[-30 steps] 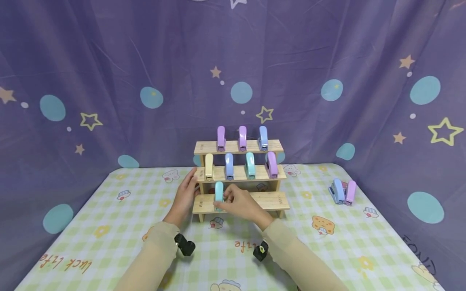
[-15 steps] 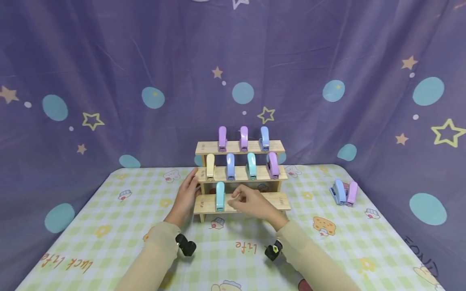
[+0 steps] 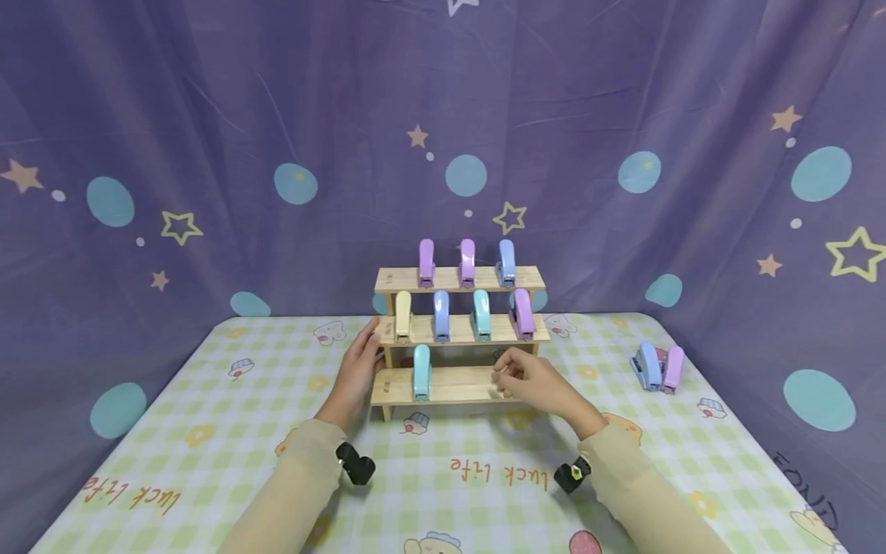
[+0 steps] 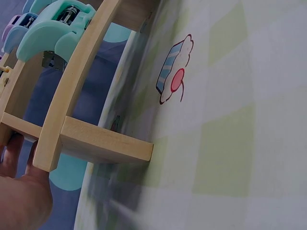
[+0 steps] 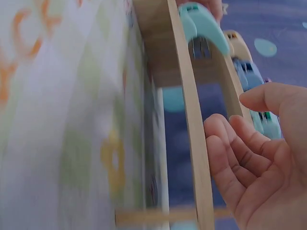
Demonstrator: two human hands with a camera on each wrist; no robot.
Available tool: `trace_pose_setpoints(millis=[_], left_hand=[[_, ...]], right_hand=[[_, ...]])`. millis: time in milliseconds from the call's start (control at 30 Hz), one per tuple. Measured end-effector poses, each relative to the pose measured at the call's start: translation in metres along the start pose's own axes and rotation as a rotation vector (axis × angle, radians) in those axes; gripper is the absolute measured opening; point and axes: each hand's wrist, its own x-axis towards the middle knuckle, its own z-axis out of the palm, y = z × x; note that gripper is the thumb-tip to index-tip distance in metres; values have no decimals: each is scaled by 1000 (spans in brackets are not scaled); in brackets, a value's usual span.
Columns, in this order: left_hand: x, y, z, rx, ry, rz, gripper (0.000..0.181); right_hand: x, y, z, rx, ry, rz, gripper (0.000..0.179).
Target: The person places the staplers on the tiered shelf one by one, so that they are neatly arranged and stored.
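A three-tier wooden shelf (image 3: pixel 457 378) holds several small staplers standing on end. My left hand (image 3: pixel 354 373) grips its left end, by the middle tier; in the left wrist view the fingers (image 4: pixel 12 155) touch the wooden frame. On the bottom tier, a teal stapler (image 3: pixel 421 373) stands alone near the left end. My right hand (image 3: pixel 536 381) hovers at the right part of that tier, its fingers loosely curled with nothing between them. The middle tier bears a yellow (image 3: pixel 403 317), a blue (image 3: pixel 441 315), a teal (image 3: pixel 481 315) and a purple stapler (image 3: pixel 523 314).
Two purple staplers (image 3: pixel 426 263) and a blue stapler (image 3: pixel 507 263) stand on the top tier. At the table's right side, a blue stapler (image 3: pixel 648 367) and a purple stapler (image 3: pixel 672 369) stand close together. A checked cloth (image 3: pixel 263 462) covers the table; a purple curtain (image 3: pixel 346 154) hangs behind.
My right hand has let go of the teal stapler on the bottom tier and moved right along that tier. The left hand stays at the shelf's left end.
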Motion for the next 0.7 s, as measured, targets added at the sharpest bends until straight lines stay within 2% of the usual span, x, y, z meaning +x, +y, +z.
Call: trace_pose_setpoints(millis=[167, 267, 467, 700], left_hand=[[1, 0, 0, 9, -3, -7, 51], [2, 0, 0, 8, -7, -3, 52], [2, 2, 1, -2, -4, 10, 51], [2, -2, 0, -14, -7, 11, 51]], right_hand=[[-14, 13, -26, -19, 34, 35, 17], [-21, 22, -44, -75, 78, 45, 16], [-39, 42, -81, -242, 202, 114, 26], [-64, 67, -117, -320, 359, 180, 39]])
